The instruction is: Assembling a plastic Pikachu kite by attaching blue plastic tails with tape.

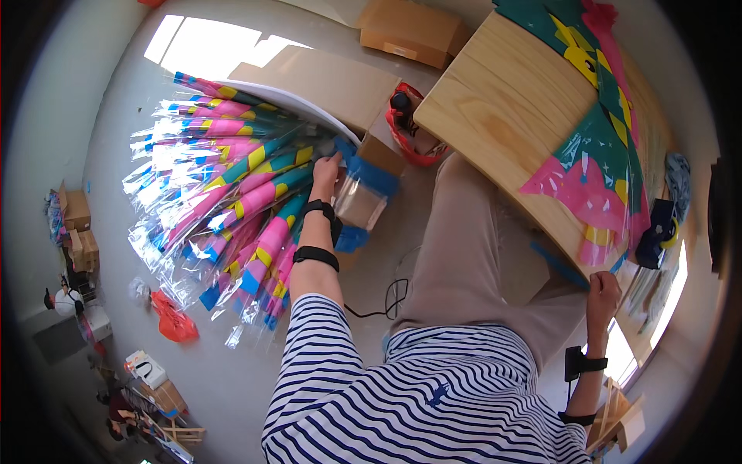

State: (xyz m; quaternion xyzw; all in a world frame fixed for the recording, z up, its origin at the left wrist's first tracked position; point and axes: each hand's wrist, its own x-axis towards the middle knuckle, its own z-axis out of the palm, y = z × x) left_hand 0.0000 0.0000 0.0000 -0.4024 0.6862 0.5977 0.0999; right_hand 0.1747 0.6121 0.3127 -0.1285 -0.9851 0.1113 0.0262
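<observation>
My left hand is closed at the edge of a clear plastic film with blue bands, which hangs over cardboard at the right end of a large heap. That heap is made of rolled sheets in pink, green, yellow and blue, wrapped in shiny clear plastic and fanned out to the left. At the table's near right corner my right hand is closed on a thin blue strip. Just above it, a flat green, pink and yellow sheet figure lies along the wooden table, partly overhanging its edge.
A large open cardboard box stands behind the heap, with another carton beyond. A red bag holding a dark-capped bottle is by the table. Black cable and an orange-red bag lie on the floor. Other people are at the far left.
</observation>
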